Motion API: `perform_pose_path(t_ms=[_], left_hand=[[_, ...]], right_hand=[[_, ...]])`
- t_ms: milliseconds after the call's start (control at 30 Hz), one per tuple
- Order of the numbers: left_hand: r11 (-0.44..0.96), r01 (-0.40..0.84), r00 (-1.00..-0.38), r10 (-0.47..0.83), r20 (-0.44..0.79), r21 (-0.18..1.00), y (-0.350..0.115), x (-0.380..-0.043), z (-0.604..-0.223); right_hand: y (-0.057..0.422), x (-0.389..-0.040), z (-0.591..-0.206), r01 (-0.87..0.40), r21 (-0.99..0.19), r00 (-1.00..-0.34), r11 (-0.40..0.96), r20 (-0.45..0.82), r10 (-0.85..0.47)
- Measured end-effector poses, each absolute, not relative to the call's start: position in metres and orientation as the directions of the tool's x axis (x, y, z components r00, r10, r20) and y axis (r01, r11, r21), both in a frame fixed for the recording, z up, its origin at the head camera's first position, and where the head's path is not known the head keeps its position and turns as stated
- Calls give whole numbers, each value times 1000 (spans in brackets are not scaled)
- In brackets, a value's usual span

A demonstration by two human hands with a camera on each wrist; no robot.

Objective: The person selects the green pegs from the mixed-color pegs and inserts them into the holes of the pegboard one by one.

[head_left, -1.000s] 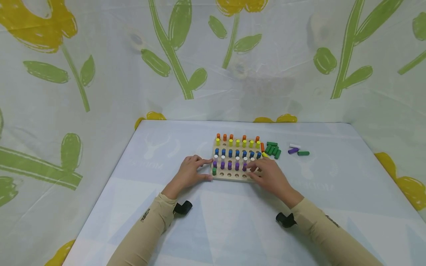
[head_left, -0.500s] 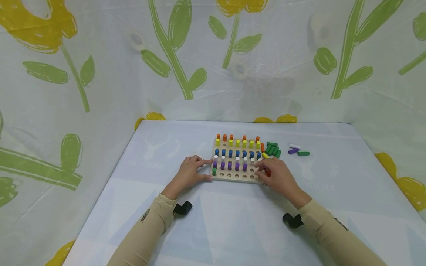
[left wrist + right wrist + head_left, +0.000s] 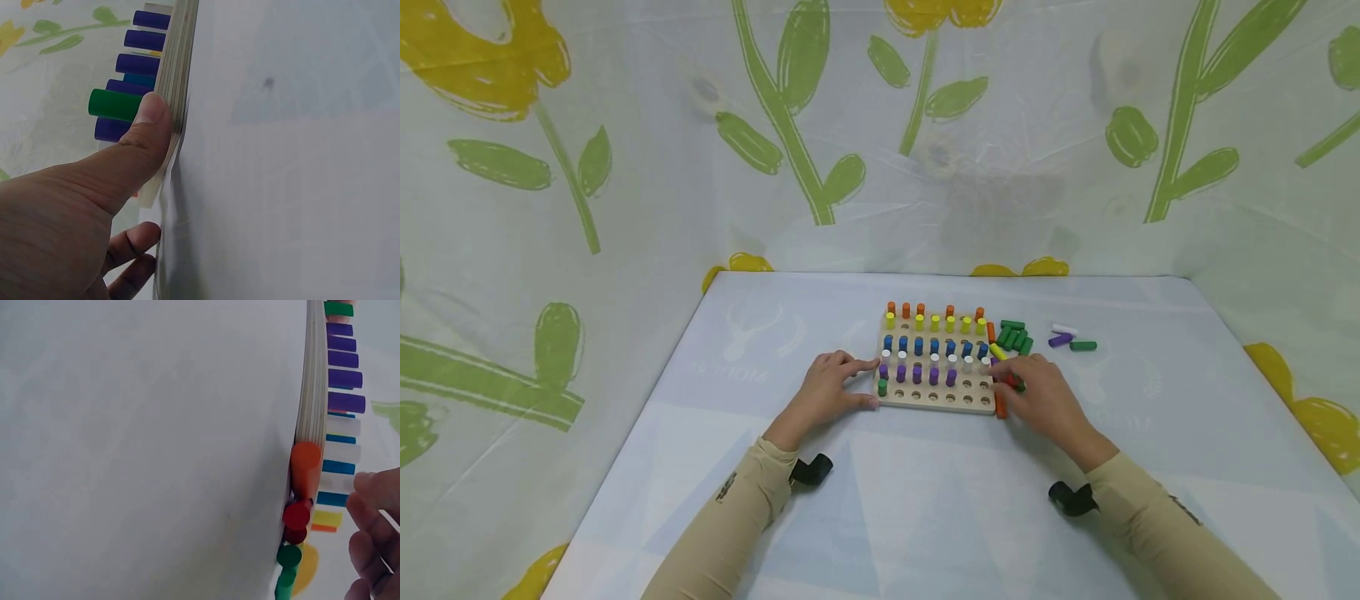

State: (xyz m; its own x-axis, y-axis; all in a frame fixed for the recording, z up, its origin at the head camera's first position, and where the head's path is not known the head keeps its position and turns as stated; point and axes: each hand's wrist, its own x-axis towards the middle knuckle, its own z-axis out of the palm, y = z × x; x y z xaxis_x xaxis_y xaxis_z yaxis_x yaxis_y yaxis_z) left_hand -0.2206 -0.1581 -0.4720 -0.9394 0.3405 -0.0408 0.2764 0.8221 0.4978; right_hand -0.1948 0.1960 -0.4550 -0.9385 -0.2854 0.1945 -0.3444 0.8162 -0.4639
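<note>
A wooden pegboard [image 3: 936, 402] lies on the table with rows of orange, yellow, blue, white and purple pegs and one green peg [image 3: 882, 387] at its near left. My left hand [image 3: 827, 385] touches the board's left side, thumb at the near corner and index finger farther back. In the left wrist view the thumb [image 3: 150, 112] rests against the board's edge beside the green peg. My right hand [image 3: 1041, 396] is at the board's right edge, above loose pegs, fingers loosely bent near the last white peg [image 3: 985, 365]. I see nothing held in it.
An orange peg [image 3: 1001, 407] and red pegs [image 3: 296, 515] lie along the board's right side, partly under the right hand. Loose green pegs [image 3: 1013, 339] lie behind that hand. Farther right are a white peg [image 3: 1063, 328], a purple peg [image 3: 1061, 340] and a green peg [image 3: 1083, 346].
My right hand has moved right, from the purple row to the loose pegs beside the board, uncovering the right-hand holes and a standing purple peg. The left hand has stayed in place.
</note>
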Motion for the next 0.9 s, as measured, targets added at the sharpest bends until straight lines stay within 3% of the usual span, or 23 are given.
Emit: perform_pose_path(t_ms=[300,900], left_hand=[[823,274,-941,337,-39,497,-158,-221,-473],[824,276,-939,341,-43,495,-159,-221,-473]], right_hand=[[204,-195,-452,-266,-447,-964,854,117,-240],[218,-199,-459,-271,-420,-962,866,102,-252]])
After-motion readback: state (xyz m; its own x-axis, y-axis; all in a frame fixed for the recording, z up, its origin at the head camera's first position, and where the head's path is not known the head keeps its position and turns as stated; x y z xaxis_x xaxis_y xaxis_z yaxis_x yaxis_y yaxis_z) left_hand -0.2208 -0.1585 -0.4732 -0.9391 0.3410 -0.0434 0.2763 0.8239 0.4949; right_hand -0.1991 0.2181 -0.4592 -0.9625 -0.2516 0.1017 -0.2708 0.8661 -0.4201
